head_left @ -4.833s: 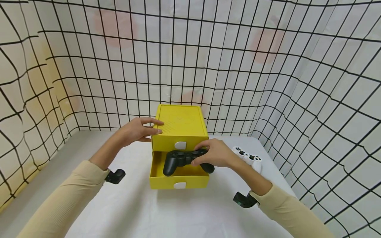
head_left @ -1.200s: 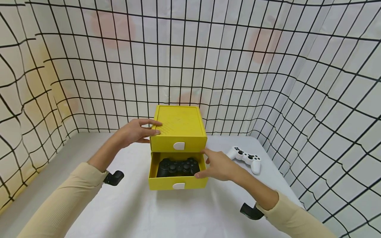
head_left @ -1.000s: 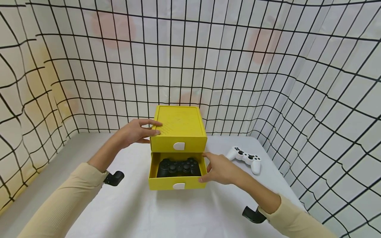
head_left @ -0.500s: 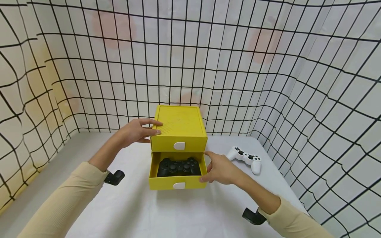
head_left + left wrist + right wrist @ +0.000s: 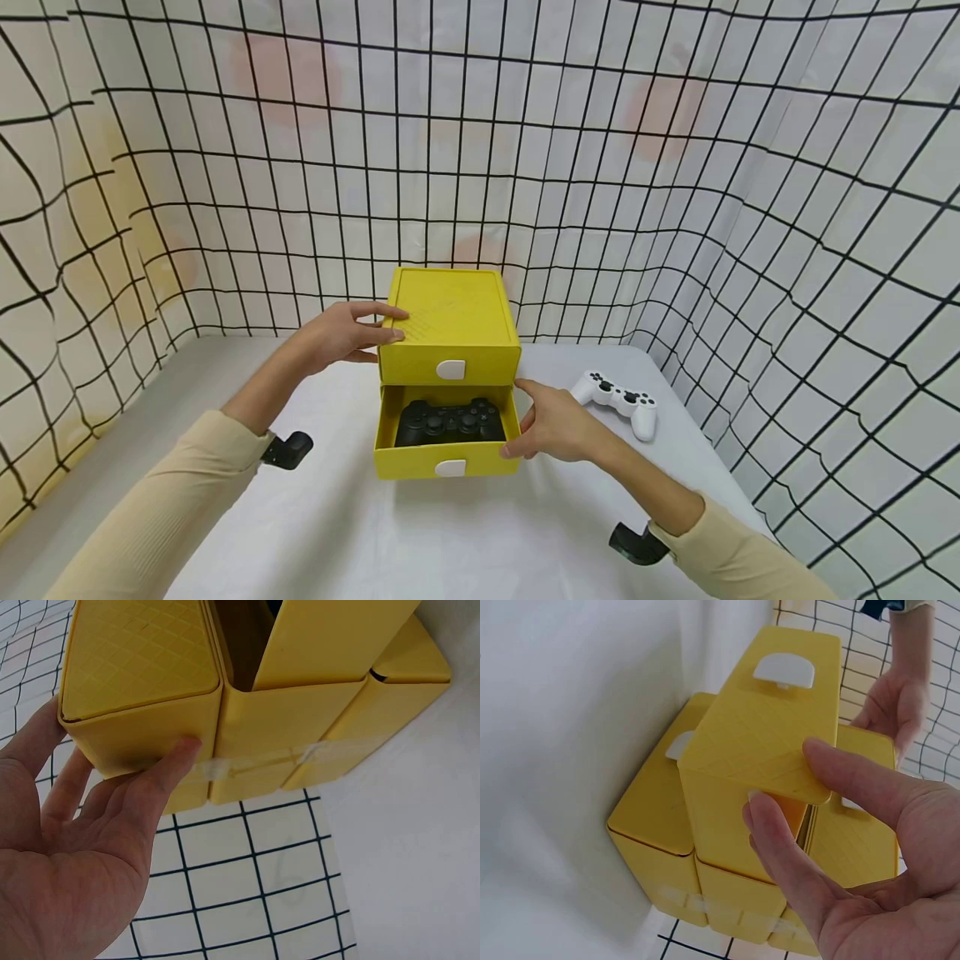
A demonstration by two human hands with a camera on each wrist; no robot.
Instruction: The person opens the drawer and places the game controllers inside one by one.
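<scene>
You have both hands on the yellow cabinet point(image 5: 461, 300), its middle drawer point(image 5: 405, 463) pulled out.
From the left, your left hand point(image 5: 337, 335) lies with fingers spread over the cabinet's top left edge and side; the black controller point(image 5: 450, 423) sits inside the drawer; your right hand point(image 5: 558, 423) pinches the drawer's right front corner, thumb on the front panel and fingers along the side; just beyond it, the white controller point(image 5: 617, 398) lies on the white table point(image 5: 465, 554).
</scene>
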